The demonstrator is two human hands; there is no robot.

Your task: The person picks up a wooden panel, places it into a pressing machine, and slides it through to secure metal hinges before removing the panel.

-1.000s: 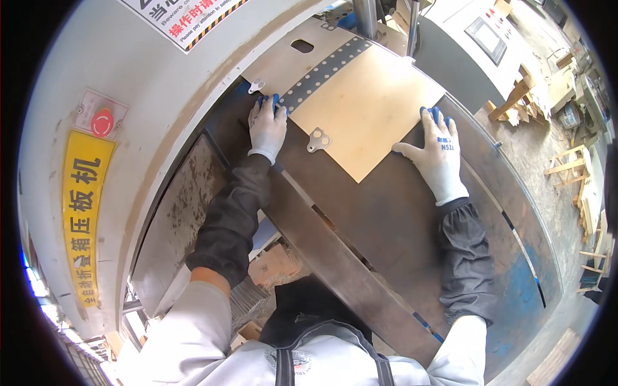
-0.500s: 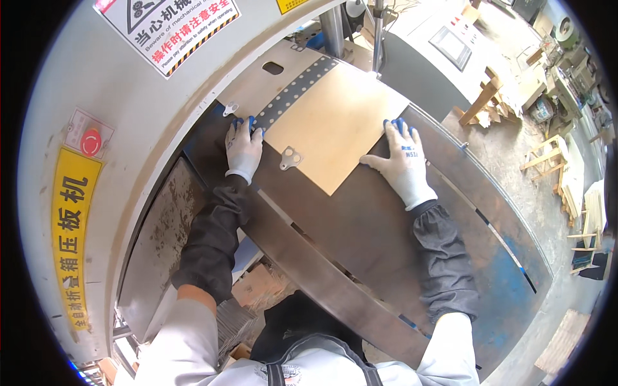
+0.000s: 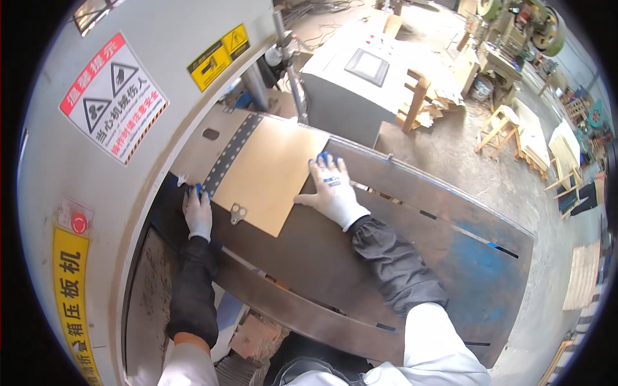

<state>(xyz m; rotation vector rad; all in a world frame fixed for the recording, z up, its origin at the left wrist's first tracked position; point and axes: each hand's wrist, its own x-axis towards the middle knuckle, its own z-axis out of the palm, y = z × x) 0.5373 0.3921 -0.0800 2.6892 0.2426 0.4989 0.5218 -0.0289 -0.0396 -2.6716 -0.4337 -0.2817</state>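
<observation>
Far left, grey machine with one red button, one red-white sign, one long yellow label, plus yellow stickers higher up. Next, left board, one oval slot in it, lying on the dark metal worktop by the machine opening. Left bracket at its near edge, just beside the left hand. Left hand gloved, fingers close together and a bit bent, tips at the near end of the dark dotted strip; can't tell if it pinches anything. Strip runs between left board and right board; right board is plain light wood, flat on worktop, with lower bracket at its near edge. Right hand gloved, palm down, spread wide, thumb well out, along right board's right edge, gripping nothing visible. Progress, my read: boards and strip already laid flat in line, looks like positioning by hand, nearly settled; can't tell if the strip is fastened, and no pressing shows yet. Count: two boards, one strip, two clear brackets, maybe another at the far end, two hands. Further right, one control box, one screen, wooden stools on the floor.
</observation>
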